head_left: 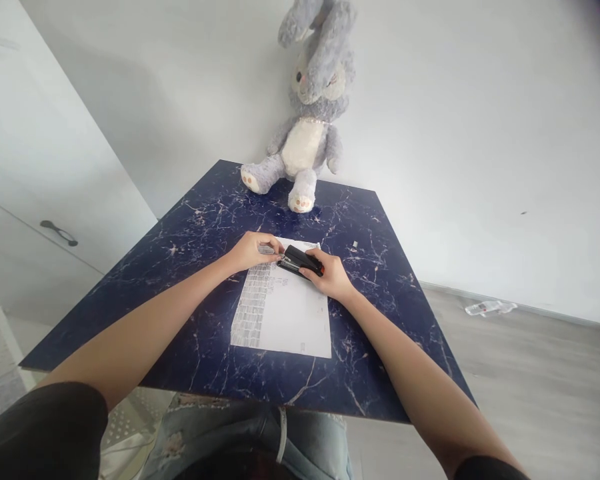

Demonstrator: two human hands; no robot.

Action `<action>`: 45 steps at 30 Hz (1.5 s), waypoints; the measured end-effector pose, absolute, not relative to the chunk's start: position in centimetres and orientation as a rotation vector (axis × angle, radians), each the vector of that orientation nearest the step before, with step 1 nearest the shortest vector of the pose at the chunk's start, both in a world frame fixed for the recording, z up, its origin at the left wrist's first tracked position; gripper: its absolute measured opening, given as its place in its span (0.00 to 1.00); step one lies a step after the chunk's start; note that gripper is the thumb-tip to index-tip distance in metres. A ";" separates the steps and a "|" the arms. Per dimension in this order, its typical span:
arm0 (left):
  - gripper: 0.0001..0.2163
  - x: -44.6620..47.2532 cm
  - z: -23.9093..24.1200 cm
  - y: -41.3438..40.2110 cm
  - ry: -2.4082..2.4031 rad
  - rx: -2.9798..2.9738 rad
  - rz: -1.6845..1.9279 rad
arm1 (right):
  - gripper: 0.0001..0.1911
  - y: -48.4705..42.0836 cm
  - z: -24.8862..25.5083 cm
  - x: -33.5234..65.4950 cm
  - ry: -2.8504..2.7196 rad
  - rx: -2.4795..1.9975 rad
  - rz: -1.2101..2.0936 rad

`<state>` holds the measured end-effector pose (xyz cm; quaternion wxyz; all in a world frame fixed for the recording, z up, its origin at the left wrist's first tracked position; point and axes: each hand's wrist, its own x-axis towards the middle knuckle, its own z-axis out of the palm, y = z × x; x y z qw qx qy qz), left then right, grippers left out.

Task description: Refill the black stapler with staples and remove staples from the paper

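A sheet of white paper (285,310) with print along its left side lies on the dark blue marbled table (180,320). My right hand (331,275) is closed around a black stapler (300,260) with a red end, set at the paper's far edge. My left hand (253,250) rests on the far left corner of the paper, fingers curled and pinching it next to the stapler's mouth.
A grey and white plush rabbit (307,133) sits at the table's far edge against the white wall. A small white scrap (355,245) lies right of the paper. A white cabinet (40,200) stands at left. A clear bottle (487,307) lies on the grey floor.
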<state>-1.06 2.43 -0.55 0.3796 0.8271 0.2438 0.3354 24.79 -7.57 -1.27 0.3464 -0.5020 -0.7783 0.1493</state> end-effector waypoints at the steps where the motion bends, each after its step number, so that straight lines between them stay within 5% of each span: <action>1: 0.11 -1.1 -0.6 2.5 0.626 2.110 0.849 | 0.14 -7.6 -1.3 24.8 -2.023 -1.302 0.387; 45: 0.11 -1.2 -0.6 2.5 0.631 2.171 0.882 | 0.13 -7.4 -1.6 24.9 -1.986 -1.286 0.439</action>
